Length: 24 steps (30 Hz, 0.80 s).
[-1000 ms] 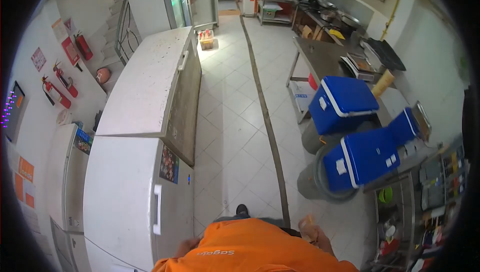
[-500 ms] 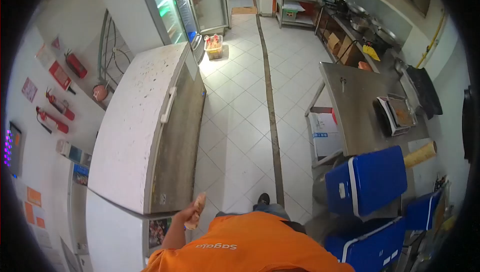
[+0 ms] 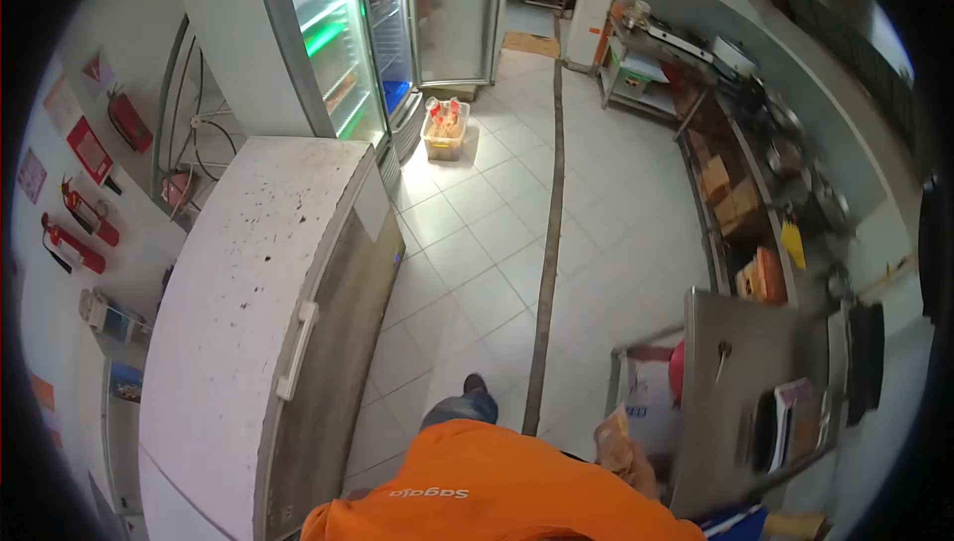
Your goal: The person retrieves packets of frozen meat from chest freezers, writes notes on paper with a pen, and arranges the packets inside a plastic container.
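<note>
While the right hand squeezes the low end of one small packet, the packet's long way points forward, away from the orange shirt, with its tip leaning a bit left. It is by the person's right side, near one metal table. I cannot tell about the left hand, which is out of sight. One tub sits on the floor; I count three red fire extinguishers.
</note>
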Motion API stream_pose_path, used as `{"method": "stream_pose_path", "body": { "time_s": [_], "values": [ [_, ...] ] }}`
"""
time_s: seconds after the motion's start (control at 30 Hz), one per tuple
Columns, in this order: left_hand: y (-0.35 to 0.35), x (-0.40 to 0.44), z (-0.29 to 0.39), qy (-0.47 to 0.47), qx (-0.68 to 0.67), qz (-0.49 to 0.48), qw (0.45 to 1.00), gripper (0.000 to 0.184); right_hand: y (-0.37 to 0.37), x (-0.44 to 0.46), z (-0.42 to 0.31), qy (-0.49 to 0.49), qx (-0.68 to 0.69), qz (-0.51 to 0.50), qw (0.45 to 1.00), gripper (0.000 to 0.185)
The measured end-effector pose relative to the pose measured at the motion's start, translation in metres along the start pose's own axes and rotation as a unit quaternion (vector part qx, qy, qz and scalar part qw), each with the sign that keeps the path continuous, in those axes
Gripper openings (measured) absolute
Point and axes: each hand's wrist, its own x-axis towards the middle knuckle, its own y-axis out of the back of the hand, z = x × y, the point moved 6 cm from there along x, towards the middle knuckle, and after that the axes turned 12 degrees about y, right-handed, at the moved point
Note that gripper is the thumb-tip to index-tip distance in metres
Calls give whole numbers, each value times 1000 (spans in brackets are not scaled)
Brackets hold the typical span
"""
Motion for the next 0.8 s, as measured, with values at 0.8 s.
{"method": "stream_pose_path", "body": {
  "time_s": [0.8],
  "values": [
    [5, 38, 875, -94, -105, 75, 987, 73, -478, 909, -514, -157, -297, -237, 912, 68]
  ]
}}
